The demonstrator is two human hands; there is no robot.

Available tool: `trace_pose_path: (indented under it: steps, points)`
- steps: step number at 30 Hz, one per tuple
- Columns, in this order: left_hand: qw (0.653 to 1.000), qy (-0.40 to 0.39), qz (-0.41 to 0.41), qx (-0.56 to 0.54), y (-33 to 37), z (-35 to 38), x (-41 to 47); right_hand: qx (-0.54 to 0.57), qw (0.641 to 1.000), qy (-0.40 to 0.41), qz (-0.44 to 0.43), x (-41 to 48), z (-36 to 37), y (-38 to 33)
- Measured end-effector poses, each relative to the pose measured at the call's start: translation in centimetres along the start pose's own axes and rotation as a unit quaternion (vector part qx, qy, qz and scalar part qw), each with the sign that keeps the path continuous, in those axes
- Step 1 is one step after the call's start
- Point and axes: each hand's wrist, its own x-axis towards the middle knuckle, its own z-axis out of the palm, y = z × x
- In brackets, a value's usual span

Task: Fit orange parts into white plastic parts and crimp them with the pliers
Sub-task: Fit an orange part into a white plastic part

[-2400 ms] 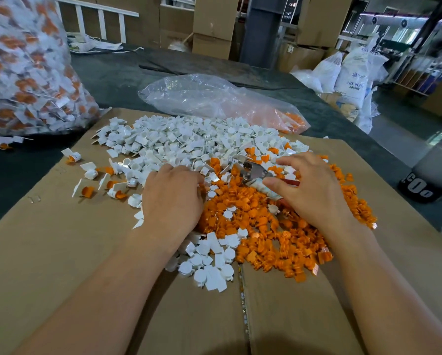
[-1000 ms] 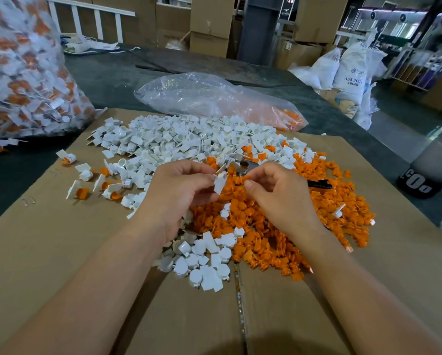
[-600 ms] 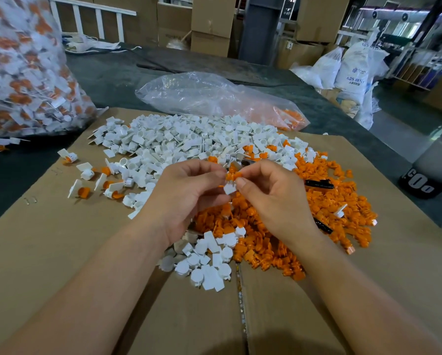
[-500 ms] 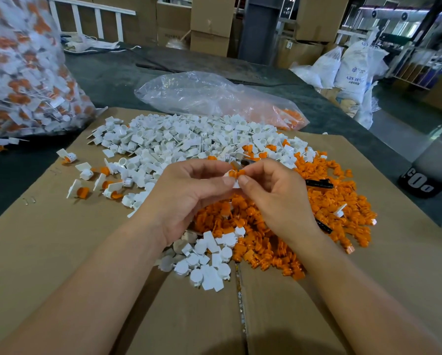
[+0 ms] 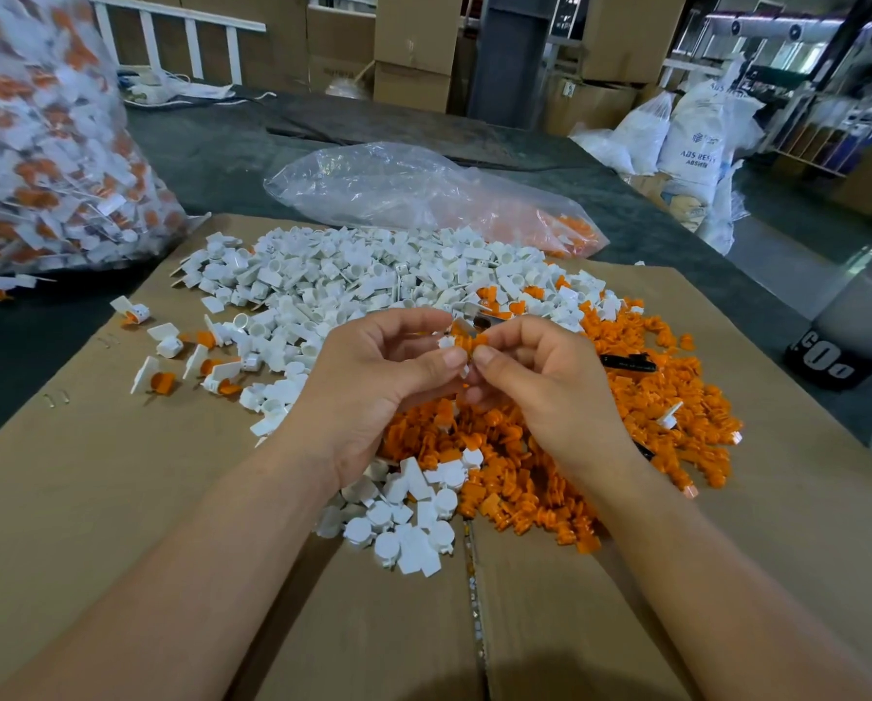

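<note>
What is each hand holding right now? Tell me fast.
Left hand: closed, pinching a white part.
Right hand: closed, pinching an orange part against it.

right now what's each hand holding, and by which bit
Left hand pinches a white part, right hand an orange part, the two parts touching. Which bit of each is gripped is hidden.

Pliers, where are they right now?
In the head view, the pliers lie on the orange pile on the right side, partly hidden under the right hand; one black handle sticks out to its right.
</note>
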Motion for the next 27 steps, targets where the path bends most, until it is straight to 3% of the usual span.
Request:
trace_pose_path:
  steps: [11,23,27]
  points:
    - [0.998,0.002,0.032,0.061,-0.07,-0.05,-0.08,-0.216,0.970,0.060,-0.097,-0.37,-0.37,-0.04]
    - [0.986,0.002,0.079,0.144,-0.43,0.34,-0.41,-0.224,0.970,0.071,-0.068,-0.64,-0.07,-0.02]
    - [0.982,0.007,0.095,0.162,-0.61,0.49,-0.58,-0.148,0.986,0.069,-0.023,-0.82,0.06,-0.26]
